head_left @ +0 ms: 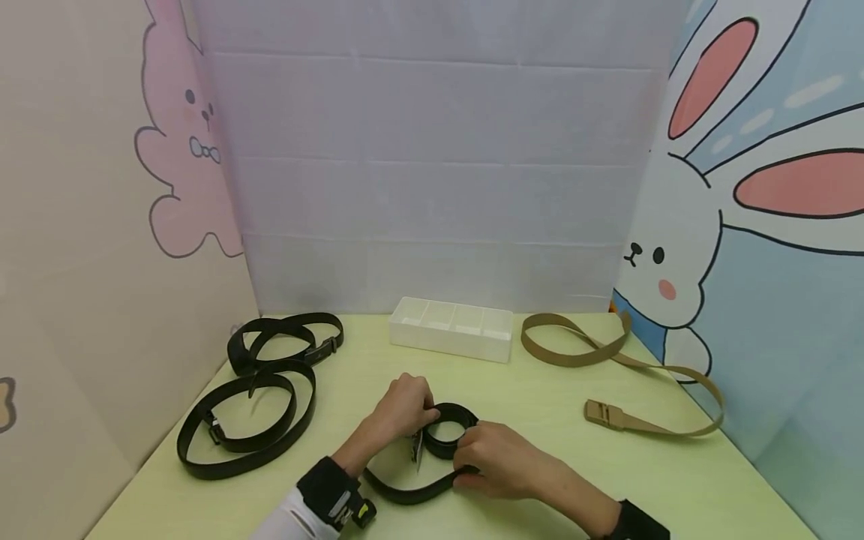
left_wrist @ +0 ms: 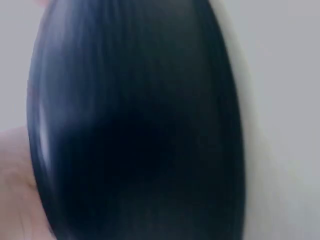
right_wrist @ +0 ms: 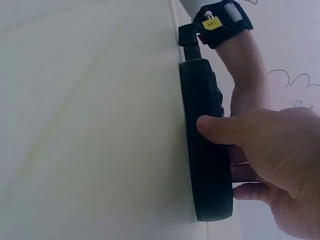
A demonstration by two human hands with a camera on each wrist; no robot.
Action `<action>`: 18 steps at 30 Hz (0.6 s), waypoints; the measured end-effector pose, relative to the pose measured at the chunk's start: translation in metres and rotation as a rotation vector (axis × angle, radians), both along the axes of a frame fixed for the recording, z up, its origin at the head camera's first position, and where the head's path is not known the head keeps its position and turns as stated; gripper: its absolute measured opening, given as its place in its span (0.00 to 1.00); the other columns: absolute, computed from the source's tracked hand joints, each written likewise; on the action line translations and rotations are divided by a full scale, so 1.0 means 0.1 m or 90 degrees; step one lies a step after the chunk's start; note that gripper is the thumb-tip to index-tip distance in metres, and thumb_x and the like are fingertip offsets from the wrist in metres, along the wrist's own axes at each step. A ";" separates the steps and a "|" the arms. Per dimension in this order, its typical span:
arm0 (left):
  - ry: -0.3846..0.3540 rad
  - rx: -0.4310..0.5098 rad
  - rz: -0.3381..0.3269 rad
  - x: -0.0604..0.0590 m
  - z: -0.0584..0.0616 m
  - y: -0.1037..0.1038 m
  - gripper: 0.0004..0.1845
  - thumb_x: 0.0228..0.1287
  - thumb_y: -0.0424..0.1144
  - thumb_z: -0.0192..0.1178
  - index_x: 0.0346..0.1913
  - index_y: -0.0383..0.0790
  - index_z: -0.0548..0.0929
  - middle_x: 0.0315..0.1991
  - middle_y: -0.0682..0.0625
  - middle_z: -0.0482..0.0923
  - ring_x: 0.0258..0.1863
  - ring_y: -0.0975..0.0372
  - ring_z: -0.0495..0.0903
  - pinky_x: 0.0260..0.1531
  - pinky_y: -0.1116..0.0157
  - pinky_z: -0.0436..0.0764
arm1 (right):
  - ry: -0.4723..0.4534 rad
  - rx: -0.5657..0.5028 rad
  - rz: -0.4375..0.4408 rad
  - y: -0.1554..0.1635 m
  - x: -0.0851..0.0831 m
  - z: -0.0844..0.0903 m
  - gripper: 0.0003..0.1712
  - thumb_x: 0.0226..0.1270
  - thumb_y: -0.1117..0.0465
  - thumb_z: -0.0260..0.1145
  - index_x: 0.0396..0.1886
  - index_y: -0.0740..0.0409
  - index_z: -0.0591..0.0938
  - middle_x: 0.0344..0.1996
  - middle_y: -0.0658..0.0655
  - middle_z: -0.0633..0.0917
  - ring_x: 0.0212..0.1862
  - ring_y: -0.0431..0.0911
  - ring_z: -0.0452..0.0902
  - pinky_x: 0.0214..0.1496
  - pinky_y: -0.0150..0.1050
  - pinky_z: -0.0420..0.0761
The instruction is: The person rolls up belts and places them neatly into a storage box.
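The part-coiled belt (head_left: 442,449) stands on edge at the worktop's (head_left: 553,409) near middle. The left hand (head_left: 403,405) pinches its coil; the right hand (head_left: 496,459), thumb against fingers, grips it too. Snug, level turns should work best.

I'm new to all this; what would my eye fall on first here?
Probably the big cartoon rabbit on the right-hand wall, with its long pink-lined ears. Next, the partly coiled black belt at the table's front centre, between the person's left grip and right grip. A tan belt also stands out, sprawled across the table's right side.
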State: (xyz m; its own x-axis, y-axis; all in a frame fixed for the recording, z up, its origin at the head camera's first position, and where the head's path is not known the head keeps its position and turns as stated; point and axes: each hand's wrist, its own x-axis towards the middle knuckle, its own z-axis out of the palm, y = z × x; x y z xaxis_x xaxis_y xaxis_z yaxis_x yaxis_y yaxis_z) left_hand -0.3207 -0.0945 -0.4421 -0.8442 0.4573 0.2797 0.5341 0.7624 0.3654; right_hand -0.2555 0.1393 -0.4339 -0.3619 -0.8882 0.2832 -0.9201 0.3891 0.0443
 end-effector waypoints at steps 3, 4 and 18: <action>0.010 0.001 -0.015 -0.01 -0.01 0.01 0.13 0.70 0.34 0.78 0.24 0.40 0.96 0.18 0.52 0.88 0.12 0.72 0.72 0.18 0.74 0.68 | 0.004 -0.007 0.003 -0.03 -0.01 -0.02 0.09 0.68 0.52 0.85 0.31 0.43 0.91 0.29 0.39 0.87 0.33 0.27 0.75 0.40 0.24 0.74; 0.011 0.000 -0.017 -0.01 -0.01 0.01 0.14 0.71 0.34 0.78 0.24 0.40 0.96 0.18 0.52 0.88 0.12 0.73 0.72 0.18 0.74 0.67 | -0.005 -0.007 0.006 -0.03 -0.02 -0.01 0.09 0.69 0.52 0.84 0.31 0.43 0.91 0.29 0.40 0.87 0.32 0.27 0.75 0.40 0.23 0.73; 0.019 -0.012 -0.031 -0.02 -0.01 0.04 0.10 0.70 0.34 0.79 0.27 0.40 0.97 0.23 0.50 0.92 0.18 0.68 0.82 0.23 0.73 0.76 | -0.163 -0.209 -0.118 0.12 -0.35 0.06 0.05 0.80 0.61 0.75 0.47 0.58 0.91 0.43 0.54 0.93 0.45 0.50 0.88 0.50 0.40 0.86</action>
State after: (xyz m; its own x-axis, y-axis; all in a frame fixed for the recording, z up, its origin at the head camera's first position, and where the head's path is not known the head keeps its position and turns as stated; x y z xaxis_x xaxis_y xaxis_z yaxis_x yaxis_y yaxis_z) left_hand -0.3222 -0.0903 -0.4431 -0.8122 0.5035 0.2946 0.5812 0.7419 0.3343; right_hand -0.2901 0.1511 -0.4274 -0.6018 -0.6799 0.4191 -0.7986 0.5041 -0.3289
